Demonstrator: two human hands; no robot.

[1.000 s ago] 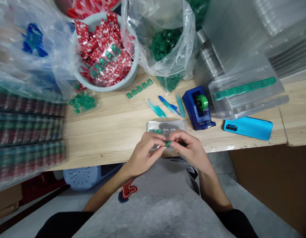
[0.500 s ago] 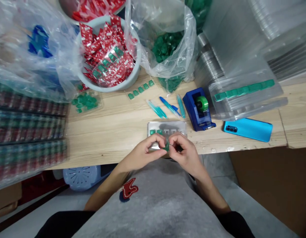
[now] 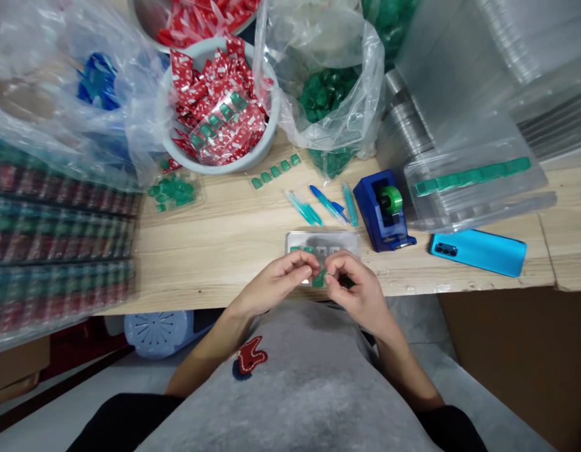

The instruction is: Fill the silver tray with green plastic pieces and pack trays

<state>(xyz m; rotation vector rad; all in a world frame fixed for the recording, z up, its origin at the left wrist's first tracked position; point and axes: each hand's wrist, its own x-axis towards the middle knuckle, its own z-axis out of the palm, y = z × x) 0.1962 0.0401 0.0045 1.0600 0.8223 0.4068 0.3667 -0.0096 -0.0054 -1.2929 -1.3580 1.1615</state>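
Note:
Close to the table's front edge, my left hand (image 3: 282, 280) and my right hand (image 3: 359, 290) meet over a clear plastic tray (image 3: 295, 238). A small green plastic piece (image 3: 318, 279) is between their fingertips. My right thumb and index finger pinch its right side, while my left thumb and fingers close at its left; the exact contact is partly hidden. Green pieces sit in the left pockets of the tray, and pockets to the right look see-through. My hands cover the tray's front part.
Behind the tray lie several pens (image 3: 329, 204) and a blue tape dispenser (image 3: 382, 213). A blue phone (image 3: 479, 252) is at the right. Farther back stand a tub (image 3: 219, 168) of red packets and a bag (image 3: 319, 135) of green pieces. Stacked packages (image 3: 64, 251) line the left.
The view has shifted slightly, so things appear farther right. My fingertips have parted a little, and more of the green piece shows between them.

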